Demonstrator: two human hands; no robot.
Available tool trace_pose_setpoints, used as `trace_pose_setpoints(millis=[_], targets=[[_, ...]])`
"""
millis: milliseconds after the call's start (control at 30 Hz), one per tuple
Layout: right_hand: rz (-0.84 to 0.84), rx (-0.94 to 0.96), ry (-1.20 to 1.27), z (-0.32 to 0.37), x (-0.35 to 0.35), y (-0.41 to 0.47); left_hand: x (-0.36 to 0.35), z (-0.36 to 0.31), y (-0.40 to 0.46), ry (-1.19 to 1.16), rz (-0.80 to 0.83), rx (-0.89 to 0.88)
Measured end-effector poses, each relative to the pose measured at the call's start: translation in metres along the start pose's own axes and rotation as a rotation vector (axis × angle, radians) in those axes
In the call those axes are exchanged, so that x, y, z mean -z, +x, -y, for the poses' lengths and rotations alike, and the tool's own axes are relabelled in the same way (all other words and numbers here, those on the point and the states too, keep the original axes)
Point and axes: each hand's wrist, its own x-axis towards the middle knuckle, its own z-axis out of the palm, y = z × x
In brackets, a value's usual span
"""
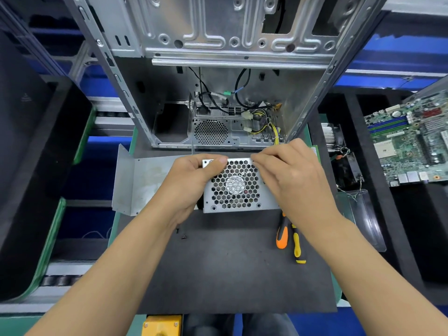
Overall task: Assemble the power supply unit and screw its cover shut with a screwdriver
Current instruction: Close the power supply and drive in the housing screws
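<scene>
Both hands hold the power supply [238, 187] near the middle of the counter [230, 267], its honeycomb fan grille facing up. The left hand [191, 183] grips the unit's left side with the thumb laid over the top-left corner; the right hand [291, 173] curls over the right side, fingertips pinching at the top edge. The cover [135, 180], a bent grey sheet, lies just left of the unit, not yet fitted.

To do this step well, the person should likely square the fan plate against the body so its edges sit flush and the corner holes line up before the cover goes on; forcing a skewed plate would risk bending the thin metal. Two loose screws [181, 234] lie below the left wrist, and two screwdrivers [289, 235], one orange-handled and one yellow, lie beside the right wrist, within easy reach.

The counter carries a dark foam mat. An open case [218, 81] stands at its far edge, cables showing inside. A motherboard [409, 141] sits in a tray to the right; dark bins flank the left.
</scene>
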Motion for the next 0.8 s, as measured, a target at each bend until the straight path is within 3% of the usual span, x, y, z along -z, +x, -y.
trace_pose_setpoints(millis=[433,533,600,667,767,800], targets=[[0.001,-0.083,0.127,-0.006,-0.011,0.007,-0.001,-0.006,0.014,0.021,-0.018,0.026],[-0.113,-0.244,0.213,-0.013,-0.001,-0.002,-0.002,-0.009,0.014,0.026,-0.032,0.028],[-0.188,-0.504,0.256,-0.024,0.012,-0.019,-0.004,-0.011,0.015,0.031,-0.058,0.027],[0.014,-0.776,0.241,-0.039,0.021,-0.044,-0.005,-0.013,0.016,0.005,-0.098,0.029],[0.653,-1.026,0.232,-0.052,0.023,-0.091,-0.007,-0.012,0.014,-0.046,-0.136,0.036],[0.792,-1.056,0.257,-0.048,0.021,-0.102,-0.007,-0.010,0.012,-0.040,-0.136,0.035]])
